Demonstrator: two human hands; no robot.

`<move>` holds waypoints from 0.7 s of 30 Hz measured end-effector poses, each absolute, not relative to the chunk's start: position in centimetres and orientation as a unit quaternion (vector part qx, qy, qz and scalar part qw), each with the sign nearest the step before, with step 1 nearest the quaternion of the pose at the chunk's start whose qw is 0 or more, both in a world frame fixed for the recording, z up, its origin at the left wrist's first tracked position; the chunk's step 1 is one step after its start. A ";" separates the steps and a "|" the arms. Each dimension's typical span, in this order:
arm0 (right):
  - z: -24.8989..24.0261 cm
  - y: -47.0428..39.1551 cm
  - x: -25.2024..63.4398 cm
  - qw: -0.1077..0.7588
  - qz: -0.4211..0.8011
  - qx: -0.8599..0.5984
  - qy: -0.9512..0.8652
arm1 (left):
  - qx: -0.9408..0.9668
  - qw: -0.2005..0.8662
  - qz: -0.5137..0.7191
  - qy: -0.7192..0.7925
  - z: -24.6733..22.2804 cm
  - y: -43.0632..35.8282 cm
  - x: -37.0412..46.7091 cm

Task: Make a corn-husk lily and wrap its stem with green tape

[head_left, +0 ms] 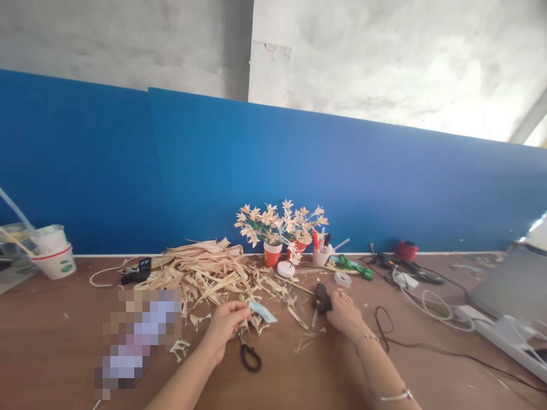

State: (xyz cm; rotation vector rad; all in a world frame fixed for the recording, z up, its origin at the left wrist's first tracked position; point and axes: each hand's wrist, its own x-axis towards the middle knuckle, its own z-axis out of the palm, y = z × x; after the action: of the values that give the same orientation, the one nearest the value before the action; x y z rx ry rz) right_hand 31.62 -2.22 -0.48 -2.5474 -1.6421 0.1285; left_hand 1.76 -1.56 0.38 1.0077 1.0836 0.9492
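My left hand [226, 327] pinches a light blue strip [262, 311] between thumb and fingers, just above the table. Small pale husk pieces [257, 326] are close by that strip. Below my left hand lie scissors with black handles [250, 357]; their blades are partly hidden. Farther right, my right hand [345, 312] is closed on a black glue gun [322, 297], and a translucent stick [315, 318] pokes out beneath it. The fingers of that hand are partly out of sight.
A heap of dry husks [209, 265] spreads behind my left hand. Paper cups [272, 255] of pale flowers stand by the blue partition [299, 171]. Tape [342, 279] lies behind my right hand; cords and a power strip [504, 344] run along the right. A blurred phone-like patch [141, 336] is left.
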 end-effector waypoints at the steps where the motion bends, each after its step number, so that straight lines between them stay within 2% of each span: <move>1: -0.5 -2.2 31.9 0.059 0.045 -0.835 -0.546 | 0.442 0.640 0.414 0.473 0.3 -1.5 1.7; 5: -0.1 -2.1 32.8 0.108 0.051 -0.825 -0.552 | 0.440 0.647 0.412 0.466 -0.3 -1.1 1.7; 10: 0.8 -2.4 30.5 0.356 0.093 -0.730 -0.576 | 0.438 0.650 0.412 0.464 -0.5 -1.0 1.7; 12: 1.5 -2.6 28.3 0.412 0.118 -0.661 -0.616 | 0.440 0.649 0.409 0.467 -0.4 -1.1 1.8; 15: 2.4 -2.8 24.6 0.415 0.153 -0.554 -0.706 | 0.439 0.643 0.404 0.480 -0.4 -1.1 1.8; 17: 2.6 -2.8 22.6 0.383 0.186 -0.494 -0.758 | 0.438 0.638 0.404 0.488 -0.4 -1.1 1.8; 21: 1.7 -2.7 20.7 0.356 0.212 -0.455 -0.788 | 0.436 0.629 0.405 0.500 -0.7 -0.9 1.7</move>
State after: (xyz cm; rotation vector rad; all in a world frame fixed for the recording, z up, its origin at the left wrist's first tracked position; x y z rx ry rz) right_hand 20.66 -2.74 1.71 -1.1758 -2.0358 0.5470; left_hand 1.68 -0.94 -0.73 0.9995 1.1455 0.9290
